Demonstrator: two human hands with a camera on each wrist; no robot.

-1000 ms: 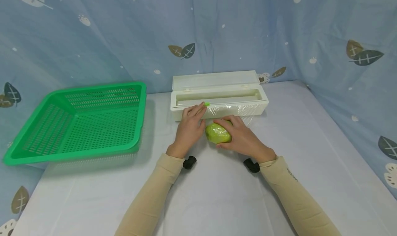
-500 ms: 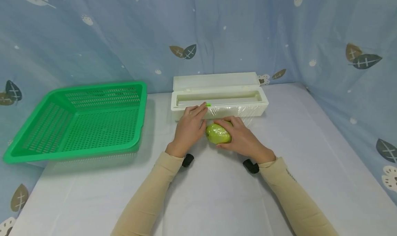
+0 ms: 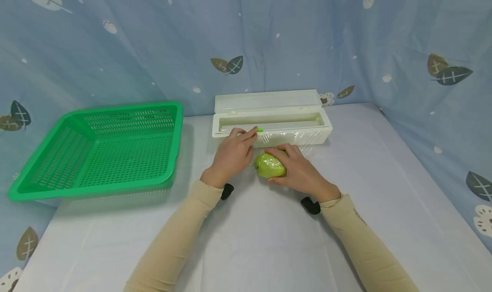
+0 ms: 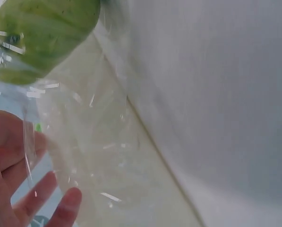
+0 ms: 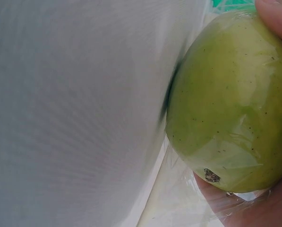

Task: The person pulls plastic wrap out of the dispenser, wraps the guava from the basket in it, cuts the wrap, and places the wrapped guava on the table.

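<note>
On the white tabletop lies a green pear (image 3: 269, 166) with speckled skin, covered in clear cling film (image 4: 98, 123). My right hand (image 3: 297, 169) grips it from the right, thumb near and fingers over the top. Film runs from the pear to the front of a white cling film dispenser box (image 3: 317, 137), whose lid (image 3: 269, 101) stands raised. At the box's front edge, my left hand (image 3: 232, 153) has its fingertips beside a small green slider (image 3: 260, 130). The left wrist view shows its fingers spread loosely behind the film; whether they touch the slider is hard to tell.
A green plastic basket (image 3: 174, 155) stands on the left of the table. A blue leaf-patterned cloth (image 3: 173, 40) hangs behind and at the sides. White cloth (image 3: 261, 249) covers the table, and each wrist carries a black camera (image 3: 310, 205).
My left wrist has shifted a little to the left and its fingers have bent somewhat at the slider. The right hand keeps its grip on the pear, nearly still.
</note>
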